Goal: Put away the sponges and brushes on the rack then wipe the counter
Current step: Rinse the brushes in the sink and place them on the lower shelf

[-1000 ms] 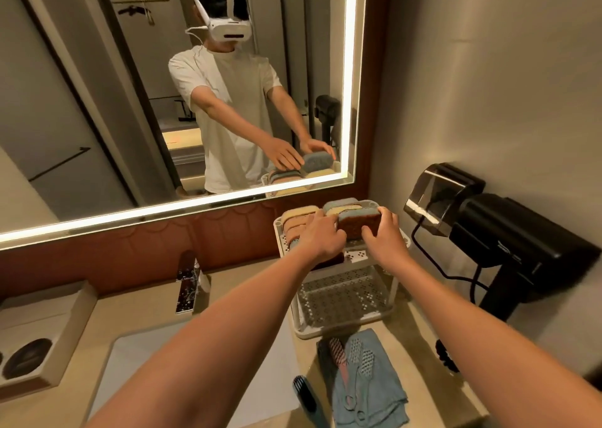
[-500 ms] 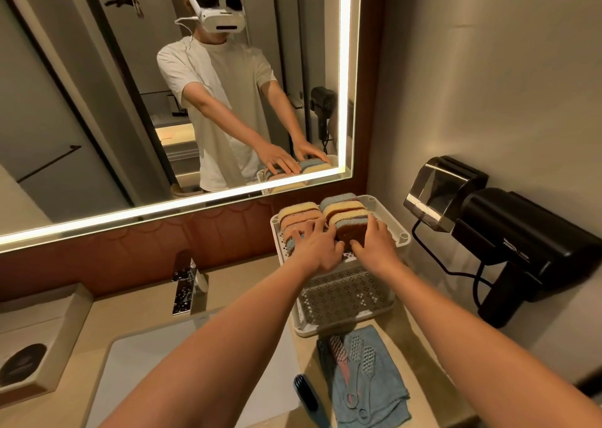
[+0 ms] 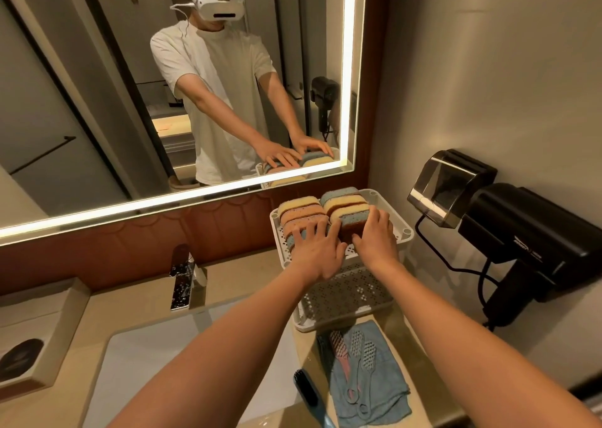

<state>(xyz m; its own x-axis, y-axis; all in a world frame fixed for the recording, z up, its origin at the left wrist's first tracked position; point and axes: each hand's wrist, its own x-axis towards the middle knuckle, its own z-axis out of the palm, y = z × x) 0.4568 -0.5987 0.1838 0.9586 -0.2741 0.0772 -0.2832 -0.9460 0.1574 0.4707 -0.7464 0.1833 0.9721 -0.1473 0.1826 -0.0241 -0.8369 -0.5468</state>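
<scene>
A white two-tier rack [image 3: 404,232] stands on the counter against the right wall. Its top tier holds two rows of sponges [image 3: 338,203] on edge, yellow, pink and blue. My left hand [image 3: 317,252] lies flat with fingers spread on the front of the left row. My right hand [image 3: 378,235] rests on the front sponge of the right row, fingers apart. The lower tier [image 3: 345,294] looks bare. Several brushes [image 3: 356,359] lie on a blue cloth [image 3: 387,395] in front of the rack, and a dark brush [image 3: 309,395] lies beside it.
A white sink basin [image 3: 156,362] with a chrome faucet [image 3: 182,278] fills the counter's middle. A black wall hair dryer [image 3: 534,248] and its cord hang right of the rack. A tray with a dark object [image 3: 19,359] sits at left. A lit mirror [image 3: 97,102] stands behind.
My right hand set the sponge it held into the right row. Both hands now lie flat on the sponge fronts, fingers spread.
</scene>
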